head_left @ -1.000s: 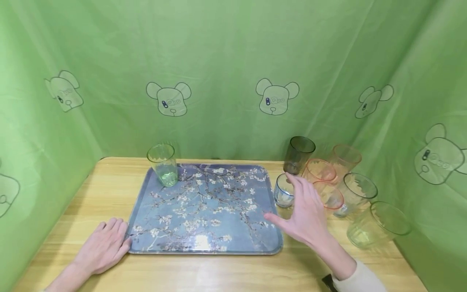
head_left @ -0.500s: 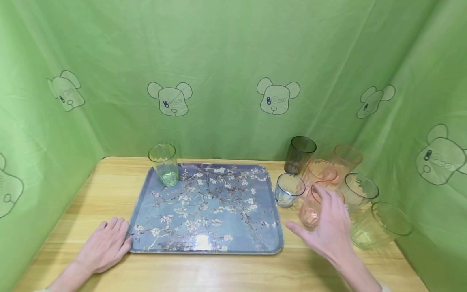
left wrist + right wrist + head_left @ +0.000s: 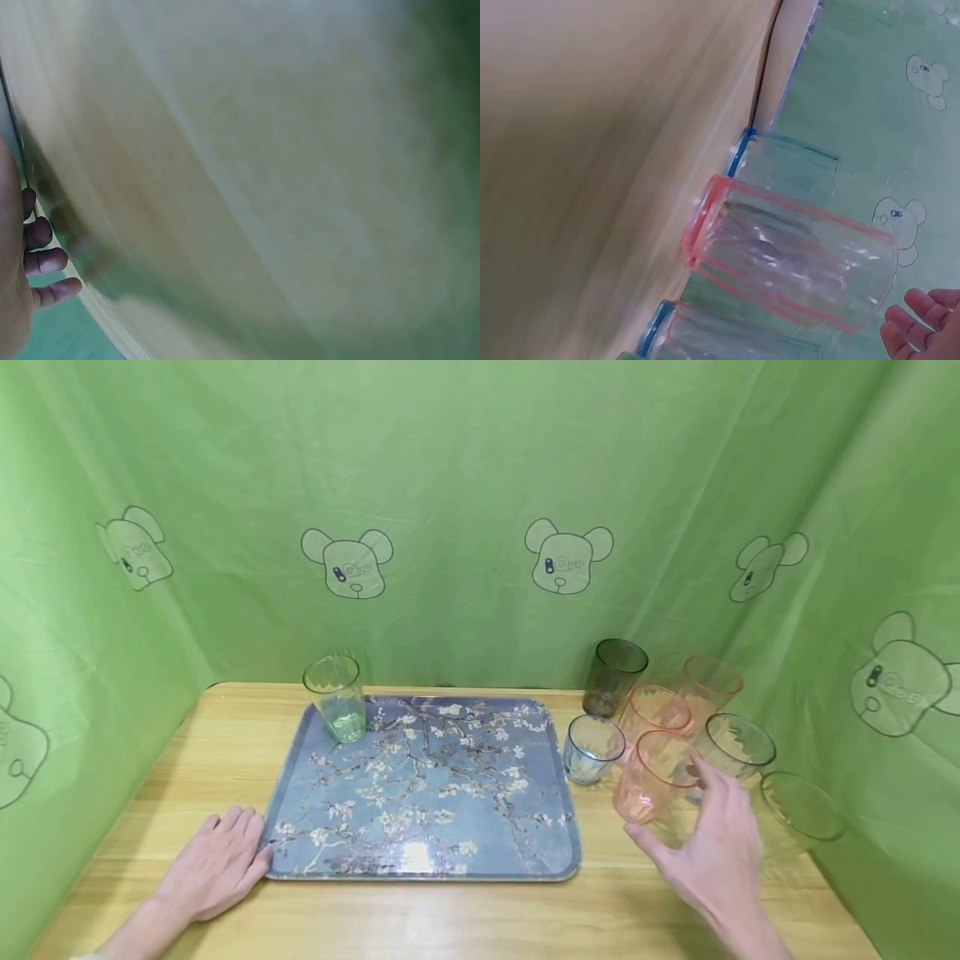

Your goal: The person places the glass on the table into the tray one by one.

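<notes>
Head view: right grip [image 3: 716, 852], spread open, nothing held; pink tumbler [image 3: 651, 787], upright, just ahead and left of it. Presumably light, rigid, slick, perhaps breakable; best held around mid-wall.

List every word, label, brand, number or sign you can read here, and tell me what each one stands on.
Nothing can be quoted with certainty.
Green fabric curtain: short lettering on the outlined bear faces, too small and blurred to read.
Blue rectangular floral-print tray: no lettering visible.
Transparent coloured tumblers: no lettering visible.
</notes>
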`<state>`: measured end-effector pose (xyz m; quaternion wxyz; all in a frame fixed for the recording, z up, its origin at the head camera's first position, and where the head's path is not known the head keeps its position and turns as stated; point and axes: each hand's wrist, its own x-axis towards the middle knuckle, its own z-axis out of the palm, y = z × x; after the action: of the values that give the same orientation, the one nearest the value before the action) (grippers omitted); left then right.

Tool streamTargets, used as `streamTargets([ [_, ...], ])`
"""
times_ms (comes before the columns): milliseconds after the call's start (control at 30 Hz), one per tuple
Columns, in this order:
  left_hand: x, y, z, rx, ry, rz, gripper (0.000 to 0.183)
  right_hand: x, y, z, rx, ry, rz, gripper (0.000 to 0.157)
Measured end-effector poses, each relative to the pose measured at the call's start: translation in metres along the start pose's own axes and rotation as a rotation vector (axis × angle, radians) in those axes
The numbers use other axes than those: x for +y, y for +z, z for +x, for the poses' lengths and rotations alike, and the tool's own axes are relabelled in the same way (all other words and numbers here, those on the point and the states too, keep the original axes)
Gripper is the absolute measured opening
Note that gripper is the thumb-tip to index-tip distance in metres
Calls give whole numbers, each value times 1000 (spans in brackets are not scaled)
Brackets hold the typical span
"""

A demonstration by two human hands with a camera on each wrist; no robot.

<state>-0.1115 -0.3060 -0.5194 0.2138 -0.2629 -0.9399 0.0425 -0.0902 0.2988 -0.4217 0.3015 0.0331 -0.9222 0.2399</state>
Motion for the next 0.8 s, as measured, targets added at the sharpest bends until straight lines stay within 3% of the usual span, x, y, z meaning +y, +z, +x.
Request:
streamTargets([
  [367, 0, -1, -1, -16, -14, 4, 23, 15, -1, -10, 23, 87, -104, 122],
  [567, 0, -1, -1, -9, -10, 4, 23, 19, 3, -11, -17, 176, -157, 118],
  [800, 0, 1, -1, -5, -11, 4, 23, 25, 3, -5, -89, 223, -202, 117],
])
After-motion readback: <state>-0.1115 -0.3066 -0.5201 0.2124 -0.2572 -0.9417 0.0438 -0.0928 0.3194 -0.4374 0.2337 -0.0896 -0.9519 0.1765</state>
